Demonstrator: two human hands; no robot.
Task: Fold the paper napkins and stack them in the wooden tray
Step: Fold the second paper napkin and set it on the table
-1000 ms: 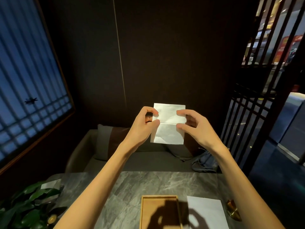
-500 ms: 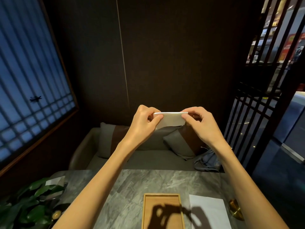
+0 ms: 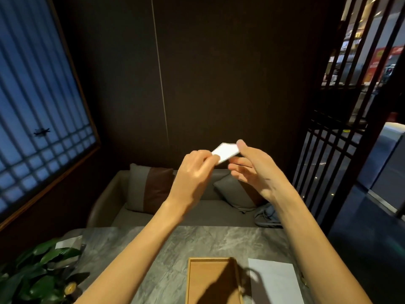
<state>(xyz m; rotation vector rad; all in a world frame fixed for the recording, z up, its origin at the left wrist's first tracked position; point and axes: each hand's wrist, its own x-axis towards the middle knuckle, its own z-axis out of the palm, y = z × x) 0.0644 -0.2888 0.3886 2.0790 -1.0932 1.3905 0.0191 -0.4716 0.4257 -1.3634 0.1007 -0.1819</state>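
A small folded white paper napkin point(image 3: 225, 152) is held up in the air above the table, tilted. My left hand point(image 3: 194, 170) pinches its near left corner between thumb and fingers. My right hand point(image 3: 252, 167) touches its right edge with the index finger, the other fingers spread under it. Below, an empty wooden tray point(image 3: 211, 279) lies on the marble table at the front middle. An unfolded white napkin point(image 3: 274, 281) lies flat just right of the tray.
A leafy plant point(image 3: 32, 273) stands at the table's front left corner. A small brass object point(image 3: 303, 279) peeks out beside my right forearm. Behind the table is a grey sofa point(image 3: 197, 211) with cushions; a wooden lattice screen point(image 3: 333, 150) stands at the right.
The napkin went from an open sheet held upright to folded in half, then to a smaller folded piece tilted flat. My right hand has loosened its pinch.
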